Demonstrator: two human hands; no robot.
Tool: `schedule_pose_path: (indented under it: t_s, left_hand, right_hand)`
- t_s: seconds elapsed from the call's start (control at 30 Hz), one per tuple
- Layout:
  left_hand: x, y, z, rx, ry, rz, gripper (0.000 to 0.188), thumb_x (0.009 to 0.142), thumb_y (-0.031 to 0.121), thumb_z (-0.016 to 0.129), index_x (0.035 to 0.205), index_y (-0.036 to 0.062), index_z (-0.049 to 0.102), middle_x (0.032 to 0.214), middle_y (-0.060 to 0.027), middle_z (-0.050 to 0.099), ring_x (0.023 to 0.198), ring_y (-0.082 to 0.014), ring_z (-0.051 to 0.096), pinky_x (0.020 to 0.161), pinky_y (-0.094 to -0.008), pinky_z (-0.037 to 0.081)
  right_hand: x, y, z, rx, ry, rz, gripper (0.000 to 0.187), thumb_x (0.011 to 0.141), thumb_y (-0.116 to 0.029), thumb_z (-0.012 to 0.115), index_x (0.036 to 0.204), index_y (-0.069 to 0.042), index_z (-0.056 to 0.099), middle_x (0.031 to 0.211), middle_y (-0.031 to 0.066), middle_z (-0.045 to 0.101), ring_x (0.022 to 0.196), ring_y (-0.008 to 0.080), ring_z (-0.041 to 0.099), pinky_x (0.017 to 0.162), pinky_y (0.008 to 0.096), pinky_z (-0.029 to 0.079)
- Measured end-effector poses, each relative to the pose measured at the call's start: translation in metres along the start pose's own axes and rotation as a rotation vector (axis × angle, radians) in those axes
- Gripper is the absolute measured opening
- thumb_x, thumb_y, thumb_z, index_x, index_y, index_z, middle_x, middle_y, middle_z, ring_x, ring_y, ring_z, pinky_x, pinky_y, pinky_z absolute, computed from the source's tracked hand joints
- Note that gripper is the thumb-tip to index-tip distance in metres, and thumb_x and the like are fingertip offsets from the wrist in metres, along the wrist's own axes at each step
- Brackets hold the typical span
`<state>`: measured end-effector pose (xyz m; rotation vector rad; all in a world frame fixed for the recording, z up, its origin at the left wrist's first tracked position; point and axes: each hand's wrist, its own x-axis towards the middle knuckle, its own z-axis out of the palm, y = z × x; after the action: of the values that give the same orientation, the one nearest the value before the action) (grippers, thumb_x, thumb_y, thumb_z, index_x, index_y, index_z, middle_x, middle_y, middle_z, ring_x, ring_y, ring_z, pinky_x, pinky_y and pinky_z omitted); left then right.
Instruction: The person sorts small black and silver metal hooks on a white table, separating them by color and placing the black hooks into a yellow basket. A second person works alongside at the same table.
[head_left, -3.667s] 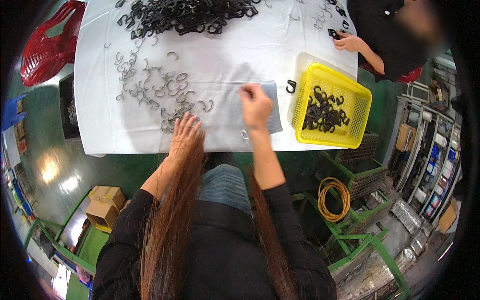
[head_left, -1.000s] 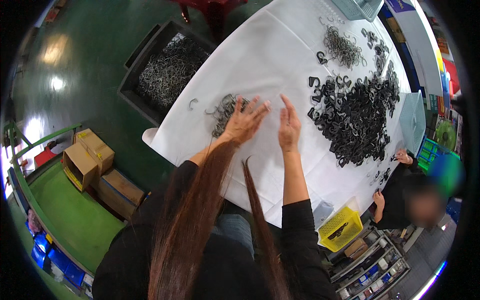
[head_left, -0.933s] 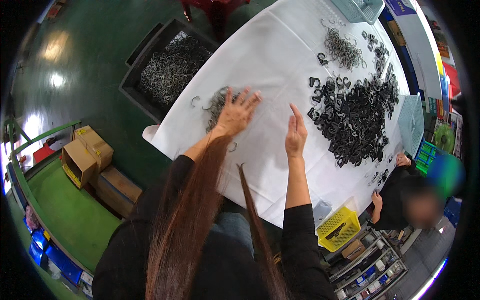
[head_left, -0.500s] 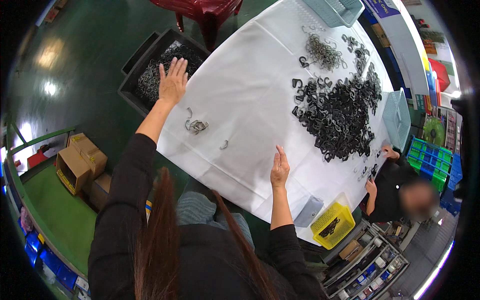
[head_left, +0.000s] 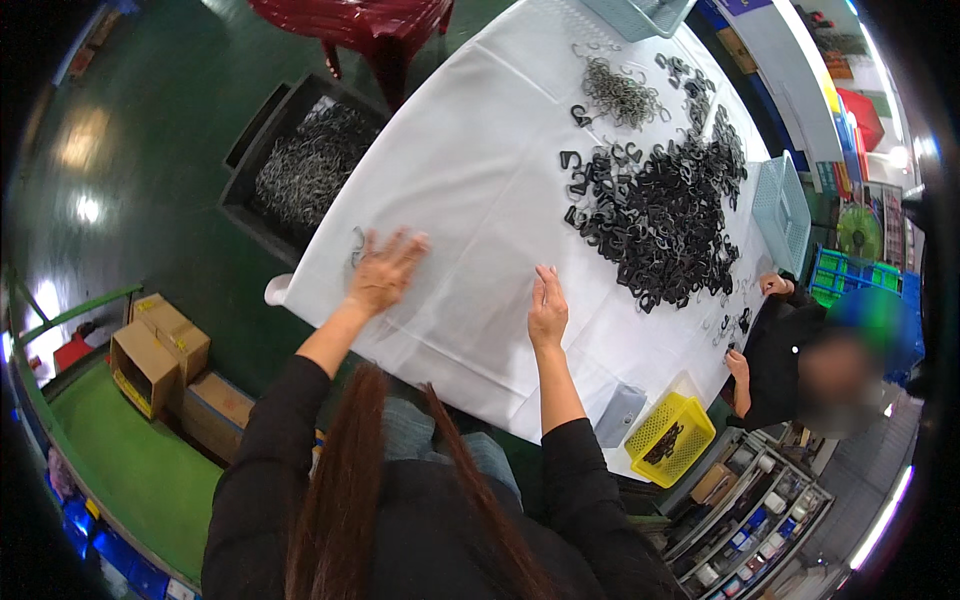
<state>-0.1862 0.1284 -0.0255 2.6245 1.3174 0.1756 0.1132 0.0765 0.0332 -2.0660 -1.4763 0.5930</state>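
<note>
My left hand (head_left: pixel 388 272) is over the white cloth on the near left part of the table, open with its fingers spread and a little blurred. A few small metal hooks (head_left: pixel 357 243) show beside its fingertips; any under the palm are hidden. My right hand (head_left: pixel 547 310) is open near the table's near side, fingers stretched out and close together, holding nothing. To its far right spreads a large heap of black hooks (head_left: pixel 670 220), with a smaller pile of silver hooks (head_left: pixel 622 95) beyond. Off the table's left edge, a dark bin (head_left: pixel 250 190) holds many metal hooks (head_left: pixel 312 165).
A yellow basket (head_left: pixel 690 440) with dark pieces stands at the near right corner beside a grey box (head_left: pixel 620 412). Pale blue baskets (head_left: pixel 782 215) line the far side. A co-worker's hands (head_left: pixel 738 365) handle hooks at right. A red chair (head_left: pixel 385 30) stands beyond the bin.
My left hand has come back from above the bin to the small hooks on the cloth. My right hand stays nearly in place. The whole view has shifted slightly.
</note>
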Motion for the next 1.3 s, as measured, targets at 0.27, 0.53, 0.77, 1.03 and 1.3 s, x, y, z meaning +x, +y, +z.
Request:
schedule_pose_path:
  t_s: [0.27,0.53,0.77,1.03,1.3]
  left_hand:
    - [0.022,-0.098,-0.049,0.214,0.154,-0.423,0.056,0.090,0.021,0.043,0.142,0.0083,0.028,0.148,-0.0054,0.026,0.139,-0.0241,0.016,0.108,-0.0592,0.001]
    - [0.189,-0.076,-0.041,-0.041,0.244,-0.131,0.056,0.087,0.015,0.048,0.140,0.0076,0.030,0.146,-0.0068,0.028,0.139,-0.0261,0.016,0.109,-0.0564,-0.001]
    - [0.348,-0.047,-0.016,-0.189,0.224,-0.029,0.056,0.089,0.016,0.047,0.141,0.0092,0.027,0.148,-0.0069,0.025,0.140,-0.0263,0.014,0.110,-0.0546,0.003]
    - [0.397,-0.039,0.000,-0.038,0.146,-0.133,0.054,0.093,0.029,0.041,0.142,0.0121,0.026,0.149,-0.0063,0.023,0.140,-0.0256,0.012,0.110,-0.0545,0.004]
    - [0.399,-0.037,-0.006,-0.012,0.110,-0.142,0.053,0.094,0.032,0.039,0.142,0.0121,0.027,0.148,-0.0062,0.024,0.140,-0.0249,0.013,0.111,-0.0538,0.004]
  right_hand:
    - [0.176,-0.009,0.020,-0.366,0.253,-0.251,0.035,0.085,-0.013,0.055,0.120,-0.011,0.053,0.135,0.0086,0.044,0.131,0.0292,0.033,0.106,0.0496,0.024]
    - [0.305,0.024,0.051,-0.803,0.229,0.031,0.048,0.095,-0.035,0.031,0.140,-0.018,0.035,0.148,0.0024,0.029,0.138,0.0202,0.022,0.111,0.0519,0.006]
    - [0.272,0.095,-0.017,-0.765,0.439,0.200,0.042,0.091,-0.030,0.043,0.131,-0.017,0.048,0.138,0.0034,0.043,0.129,0.0204,0.037,0.109,0.0509,0.016]
    - [0.310,0.070,-0.065,-0.380,0.490,-0.138,0.011,0.081,-0.017,0.062,0.089,-0.011,0.068,0.110,0.0094,0.060,0.104,0.0275,0.056,0.093,0.0392,0.041]
    - [0.499,0.115,-0.044,-0.323,0.326,0.022,0.048,0.092,-0.050,0.041,0.129,-0.021,0.051,0.140,0.0075,0.041,0.136,0.0247,0.026,0.111,0.0458,0.015]
